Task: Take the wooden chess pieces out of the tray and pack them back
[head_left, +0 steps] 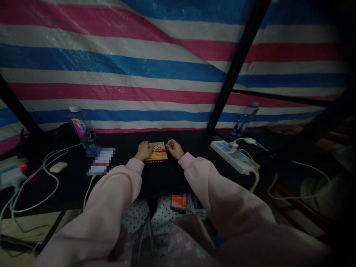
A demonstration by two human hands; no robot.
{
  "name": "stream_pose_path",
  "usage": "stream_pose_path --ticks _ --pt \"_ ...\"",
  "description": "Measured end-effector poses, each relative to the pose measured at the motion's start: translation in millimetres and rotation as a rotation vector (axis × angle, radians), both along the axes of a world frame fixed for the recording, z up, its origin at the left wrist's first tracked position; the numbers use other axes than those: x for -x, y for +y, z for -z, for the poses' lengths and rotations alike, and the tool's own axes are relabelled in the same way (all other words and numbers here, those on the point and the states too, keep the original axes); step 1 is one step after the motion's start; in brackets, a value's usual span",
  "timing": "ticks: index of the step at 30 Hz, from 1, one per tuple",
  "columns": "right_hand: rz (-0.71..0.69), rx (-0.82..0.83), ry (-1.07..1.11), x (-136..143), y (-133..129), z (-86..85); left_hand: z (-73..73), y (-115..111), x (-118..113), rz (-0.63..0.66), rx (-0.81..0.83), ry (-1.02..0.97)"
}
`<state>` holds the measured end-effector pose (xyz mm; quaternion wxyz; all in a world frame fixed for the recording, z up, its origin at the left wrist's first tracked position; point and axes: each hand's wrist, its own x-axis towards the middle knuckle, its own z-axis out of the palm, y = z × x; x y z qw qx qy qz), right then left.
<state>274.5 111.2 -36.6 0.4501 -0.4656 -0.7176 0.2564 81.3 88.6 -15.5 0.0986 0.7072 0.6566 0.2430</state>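
Observation:
A flat yellow and red box lies on the black table in front of me. My left hand rests on the box's left side with its fingers over the edge. At the right edge of the box is my right hand, its fingers bent together in a pinch; whatever they hold, if anything, is too small to make out.
Left of the box stand a water bottle, a phone on a cable and a white case. To the right lie a white power strip and another bottle. A pixelated orange item is on my lap.

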Motion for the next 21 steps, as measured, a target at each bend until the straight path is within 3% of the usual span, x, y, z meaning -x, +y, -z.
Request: stream_pose_path --ticks 11,21 --pt "0.010 0.038 -0.007 0.1 -3.9 -5.4 1.4 4.6 2.6 0.016 0.046 -0.197" --pt "0.029 0.052 -0.011 0.8 -3.1 -4.8 4.0 15.6 9.8 -0.010 0.106 -0.553"
